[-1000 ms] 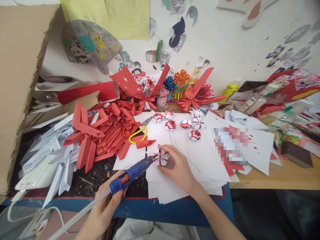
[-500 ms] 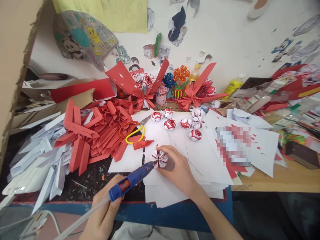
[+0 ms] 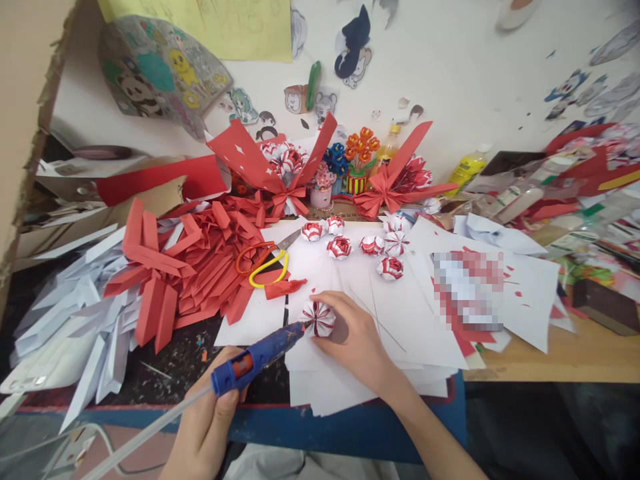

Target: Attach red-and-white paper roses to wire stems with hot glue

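Note:
My left hand is wrapped round a blue hot glue gun, with a long clear glue stick trailing out of its back end. The gun's nozzle points at a red-and-white folded paper flower, close to its striped underside; whether it touches I cannot tell. My right hand pinches that flower between thumb and fingers, just above the white paper sheets. Beyond it lie several finished-looking paper flowers. Scissors with orange and yellow handles lie to the left of them.
Heaps of folded red paper strips and white paper strips cover the left side. Two red paper bouquets stand against the wall, near an orange beaded flower pot. Bottles and paper scraps crowd the right.
The glue gun's nozzle has drawn back slightly to the left and lower on the flower. My right hand stays put with the flower. The view has shifted a little.

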